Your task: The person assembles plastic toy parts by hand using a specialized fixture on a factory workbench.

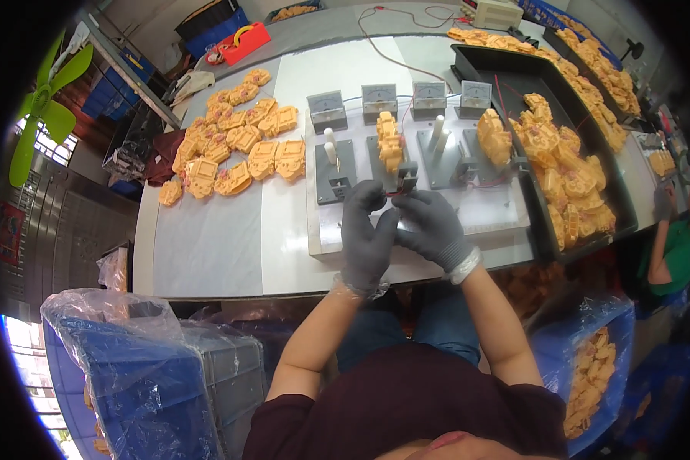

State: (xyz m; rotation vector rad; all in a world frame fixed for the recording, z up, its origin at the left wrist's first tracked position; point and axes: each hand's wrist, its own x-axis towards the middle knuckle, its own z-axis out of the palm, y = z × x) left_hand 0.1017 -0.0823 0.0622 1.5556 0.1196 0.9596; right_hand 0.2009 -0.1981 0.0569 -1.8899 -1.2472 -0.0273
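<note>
My left hand (pixel 366 238) and my right hand (pixel 435 230), both in grey gloves, meet over the front of a white test fixture (pixel 330 244). The fingers of each are bent and closed; anything small between them is hidden. Just beyond, an orange moulded plastic part (pixel 389 142) stands upright on the fixture's second station, beside a small black clamp (pixel 407 178). A bit of red wire shows by my right fingertips. Another orange plastic part (pixel 494 138) sits at the rightmost station. White pegs (pixel 439 134) rise from a grey plate between the two.
Several analogue meters (pixel 327 110) line the fixture's back. Orange parts (pixel 226 138) lie spread at the table's left; more fill a black tray (pixel 629 217) at right. Plastic-lined blue bins (pixel 142 383) flank me below the table. Another person (pixel 676 257) works at far right.
</note>
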